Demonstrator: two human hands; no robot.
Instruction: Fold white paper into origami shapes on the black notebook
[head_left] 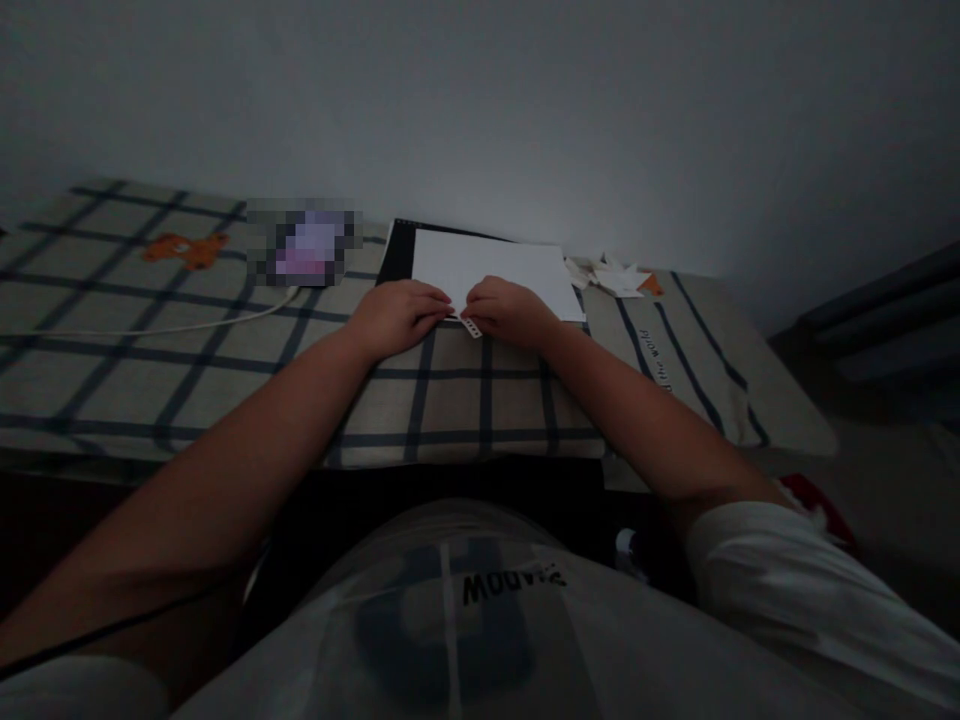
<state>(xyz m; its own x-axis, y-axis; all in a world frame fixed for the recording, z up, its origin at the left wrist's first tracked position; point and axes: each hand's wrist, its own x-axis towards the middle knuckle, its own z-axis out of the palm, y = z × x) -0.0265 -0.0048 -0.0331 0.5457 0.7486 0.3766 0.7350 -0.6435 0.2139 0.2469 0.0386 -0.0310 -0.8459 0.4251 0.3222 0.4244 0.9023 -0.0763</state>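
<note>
Both hands meet over the near edge of a white sheet of paper point(495, 258), which lies on a black board point(396, 258). My right hand point(514, 308) pinches a small pale strip with dark marks along it point(472, 328); its kind is too small to make out. My left hand point(401, 315) is beside it, fingers bent together and tips near the strip's upper end. Whether the left fingertips hold anything is hidden.
A checked cloth point(457, 400) covers the table. To the left lie an orange cutout point(186, 250) and a blurred lit device point(307, 245) with a white cable point(225, 322). Crumpled white paper scraps point(615, 276) lie right of the sheet. A wall stands behind.
</note>
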